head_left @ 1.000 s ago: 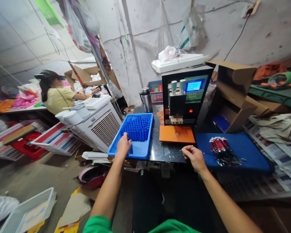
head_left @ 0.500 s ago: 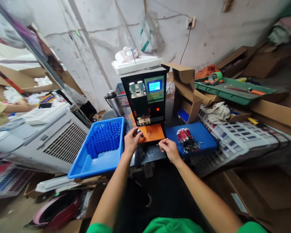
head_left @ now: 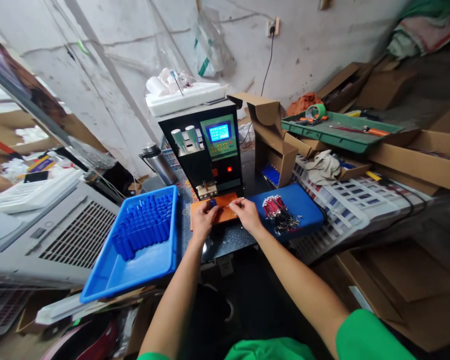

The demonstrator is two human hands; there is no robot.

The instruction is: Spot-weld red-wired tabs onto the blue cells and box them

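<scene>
My left hand [head_left: 204, 219] is closed on a blue battery cell [head_left: 213, 202], held at the front of the orange plate [head_left: 225, 214]. Just above it are the metal tips [head_left: 207, 190] of a black spot welder [head_left: 225, 172] with a lit blue screen. Over the plate's right part, my right hand [head_left: 247, 214] pinches something small and pale at its fingertips, too tiny to make out. Right of that hand, a bundle of red and black wires [head_left: 279, 212] with white ends lies on a blue pad [head_left: 307, 205]. A blue tray [head_left: 135, 280] of upright blue cells stands left of my left hand.
A steel flask [head_left: 158, 162] stands behind the tray. An open cardboard box [head_left: 273, 145] holds more blue cells right of the welder. A green tool tray [head_left: 345, 131] is at the right, above a white crate [head_left: 337, 192]. A grey air cooler [head_left: 48, 235] stands at left.
Both hands have moved forward, the left one bringing the battery cell closer to the welder tips. The right hand has come over the orange plate. The camera view has shifted and tilted.
</scene>
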